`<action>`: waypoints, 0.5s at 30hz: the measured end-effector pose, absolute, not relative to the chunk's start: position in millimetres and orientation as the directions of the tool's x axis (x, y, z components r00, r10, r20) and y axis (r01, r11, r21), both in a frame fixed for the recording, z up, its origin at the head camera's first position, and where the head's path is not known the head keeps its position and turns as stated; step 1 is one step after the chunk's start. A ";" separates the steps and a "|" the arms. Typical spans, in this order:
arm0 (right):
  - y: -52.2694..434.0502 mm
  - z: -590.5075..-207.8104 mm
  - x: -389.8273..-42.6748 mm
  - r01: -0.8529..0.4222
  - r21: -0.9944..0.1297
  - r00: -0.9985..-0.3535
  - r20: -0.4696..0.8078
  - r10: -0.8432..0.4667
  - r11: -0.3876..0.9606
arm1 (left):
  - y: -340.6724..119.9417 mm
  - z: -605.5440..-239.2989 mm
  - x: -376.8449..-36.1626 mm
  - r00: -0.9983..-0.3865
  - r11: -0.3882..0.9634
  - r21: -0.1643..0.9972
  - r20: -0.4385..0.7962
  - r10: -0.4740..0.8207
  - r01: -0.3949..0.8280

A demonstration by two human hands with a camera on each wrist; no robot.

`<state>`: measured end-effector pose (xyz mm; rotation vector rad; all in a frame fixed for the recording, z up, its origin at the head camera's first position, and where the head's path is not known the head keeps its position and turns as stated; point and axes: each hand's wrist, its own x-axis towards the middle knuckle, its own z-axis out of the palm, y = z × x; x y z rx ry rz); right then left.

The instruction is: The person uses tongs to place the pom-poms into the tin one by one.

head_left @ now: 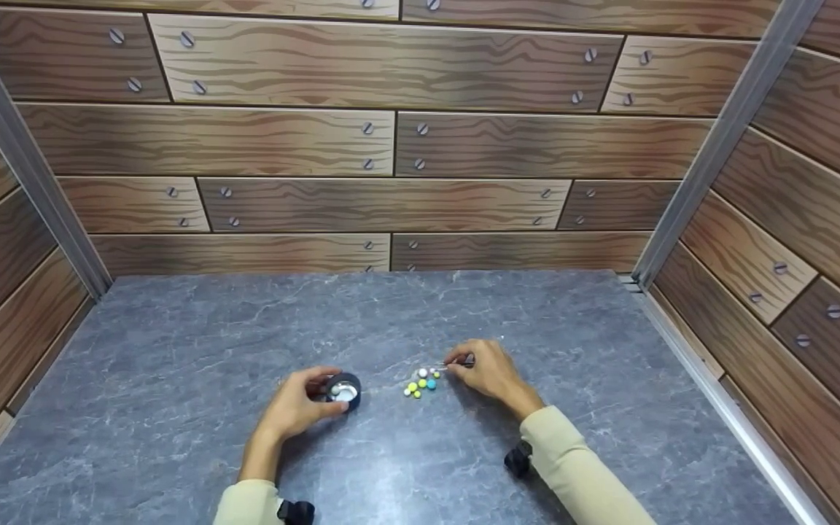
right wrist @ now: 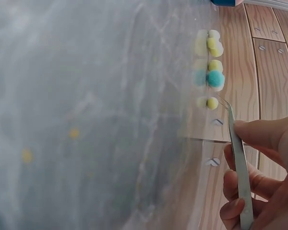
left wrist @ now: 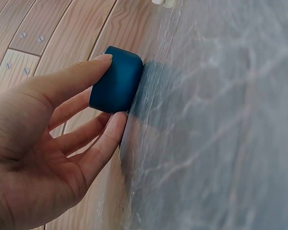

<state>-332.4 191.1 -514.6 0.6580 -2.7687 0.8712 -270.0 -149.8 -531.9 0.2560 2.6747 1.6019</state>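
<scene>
On the grey stone-patterned desk [head_left: 172,350], near its front middle, a small dark blue round cup [head_left: 345,390] stands with something white inside it. The left hand [head_left: 296,408] holds this cup: in the left wrist view the thumb lies curled over the top of its side wall and the fingers [left wrist: 108,136] curl up against it from below, so the cup [left wrist: 116,79] is pinched between them while it rests on the desk.

Just to the right of the cup lies a small cluster of little balls [head_left: 420,383], yellow, white and one turquoise, close together on the desk. The right hand [head_left: 489,372] sits just right of that cluster and grips thin metal tweezers [right wrist: 239,163], its thumb and fingers [right wrist: 233,184] curled round the shaft. In the right wrist view the tweezers' tips reach almost to the nearest yellow ball [right wrist: 212,102]; whether they touch it cannot be told. Beyond it lie the turquoise ball [right wrist: 215,78] and more yellow and white ones.

Both arms wear pale cream sleeves [head_left: 580,467]. Wood-plank panels [head_left: 391,146] printed with screw heads wall the desk at the back and both sides.
</scene>
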 end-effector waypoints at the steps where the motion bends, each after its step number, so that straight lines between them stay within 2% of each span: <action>1: 191.2 -515.3 -332.6 -0.459 -0.502 -0.888 0.281 -0.364 0.733 | -149.6 -532.0 -270.1 -0.986 0.462 0.877 0.074 0.148 0.135; 15: 191.9 -517.5 -334.8 -0.451 -0.498 -0.893 0.256 -0.371 0.741 | -151.1 -532.9 -270.6 -0.982 0.453 0.877 0.093 0.164 0.159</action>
